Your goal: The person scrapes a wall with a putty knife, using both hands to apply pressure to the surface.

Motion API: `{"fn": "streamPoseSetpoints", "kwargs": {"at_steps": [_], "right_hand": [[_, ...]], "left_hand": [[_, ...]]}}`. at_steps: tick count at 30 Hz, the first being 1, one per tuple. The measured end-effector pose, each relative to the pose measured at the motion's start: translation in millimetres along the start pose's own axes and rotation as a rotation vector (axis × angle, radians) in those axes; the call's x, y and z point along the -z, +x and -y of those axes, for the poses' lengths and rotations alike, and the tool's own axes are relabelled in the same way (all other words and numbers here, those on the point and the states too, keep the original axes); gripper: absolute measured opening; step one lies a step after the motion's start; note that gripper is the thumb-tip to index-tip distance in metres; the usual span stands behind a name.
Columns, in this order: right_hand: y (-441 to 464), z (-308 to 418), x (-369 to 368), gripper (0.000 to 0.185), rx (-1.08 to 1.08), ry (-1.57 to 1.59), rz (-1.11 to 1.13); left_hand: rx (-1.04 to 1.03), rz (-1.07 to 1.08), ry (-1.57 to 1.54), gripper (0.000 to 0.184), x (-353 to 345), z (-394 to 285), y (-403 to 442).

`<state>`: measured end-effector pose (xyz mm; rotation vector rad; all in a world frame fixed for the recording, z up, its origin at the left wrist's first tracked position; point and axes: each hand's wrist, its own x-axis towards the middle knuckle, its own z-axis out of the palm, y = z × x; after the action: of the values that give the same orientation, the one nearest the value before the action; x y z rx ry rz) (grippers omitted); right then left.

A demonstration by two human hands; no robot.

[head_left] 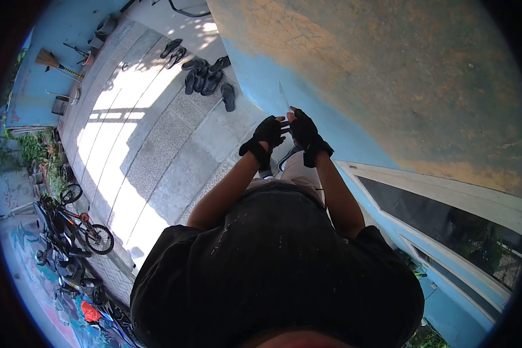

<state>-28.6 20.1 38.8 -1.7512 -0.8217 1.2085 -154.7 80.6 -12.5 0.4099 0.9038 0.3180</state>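
Both my hands wear black fingerless gloves and meet in front of my waist. My right hand is closed on a thin pointed blade, which sticks up and away from me beside the wall; its handle is hidden in the grip. My left hand is just left of it, fingers apart and reaching to the right hand's fingers. Whether the fingertips touch, I cannot tell. The blue wall rises close to the right hand, with a large rough brown-orange patch over it.
Several black sandals lie on the paved floor ahead to the left. A window with a pale frame is at my right. Bicycles and motorbikes stand far left, and a broom leans by the far wall.
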Motion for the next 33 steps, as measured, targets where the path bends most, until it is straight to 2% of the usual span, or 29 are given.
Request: {"fn": "streamPoseSetpoints", "kwargs": {"at_steps": [1, 2, 4, 7, 12, 15, 16, 18, 19, 20, 22, 23, 25, 26, 28, 29, 31, 33], "right_hand": [[2, -10, 4, 0.058, 0.036, -0.262, -0.015], [0, -22, 8, 0.058, 0.040, -0.263, -0.013], [-32, -4, 13, 0.057, 0.071, -0.186, -0.070], [-51, -11, 26, 0.055, 0.111, -0.236, -0.059], [-63, -22, 28, 0.052, 0.074, -0.258, 0.003], [-71, -29, 24, 0.047, 0.304, -0.341, -0.026], [-75, -29, 25, 0.047, 0.300, -0.337, -0.033], [-80, -31, 30, 0.046, 0.270, -0.509, 0.013], [-79, -43, 31, 0.047, 0.358, -0.467, -0.017], [-84, -52, 35, 0.047, 0.346, -0.460, -0.024], [-103, -43, 44, 0.028, 0.512, -0.371, -0.193], [-109, -44, 50, 0.028, 0.507, -0.368, -0.199], [-118, -46, 64, 0.042, 0.407, -0.407, -0.186], [-118, -52, 70, 0.042, 0.407, -0.403, -0.190], [-120, -63, 79, 0.054, 0.593, -0.414, -0.208], [-120, -68, 85, 0.054, 0.597, -0.411, -0.206], [-126, -65, 93, 0.057, 0.274, -0.247, -0.068], [-125, -64, 101, 0.055, 0.273, -0.234, -0.065]], "left_hand": [[-0.066, -0.024, 0.076, 0.029, 4, 2, -8], [-0.132, -0.048, 0.150, 0.029, 7, 2, -14], [-0.127, -0.056, 0.155, 0.030, 9, 2, -19], [-0.153, -0.094, 0.208, 0.037, 8, 7, -24], [-0.172, -0.002, 0.184, 0.035, -11, 15, -31], [-0.179, 0.054, 0.134, 0.034, -27, 23, -32], [-0.173, 0.057, 0.140, 0.034, -27, 33, -19], [-0.267, 0.027, 0.393, 0.032, -32, 49, 7], [-0.305, 0.085, 0.417, 0.031, -35, 55, 13], [-0.291, 0.089, 0.425, 0.031, -38, 68, 16], [-0.381, 0.109, 0.284, 0.031, -63, 79, 1], [-0.374, 0.113, 0.289, 0.031, -70, 86, 3], [-0.460, 0.190, 0.429, 0.031, -74, 99, 14], [-0.459, 0.192, 0.435, 0.031, -74, 105, 18], [-0.457, 0.148, 0.495, 0.029, -79, 117, 13], [-0.461, 0.144, 0.497, 0.029, -82, 121, 13], [-0.472, 0.129, 0.483, 0.030, -92, 123, 7], [-0.420, 0.200, 0.431, 0.029, -101, 114, -19]]}}
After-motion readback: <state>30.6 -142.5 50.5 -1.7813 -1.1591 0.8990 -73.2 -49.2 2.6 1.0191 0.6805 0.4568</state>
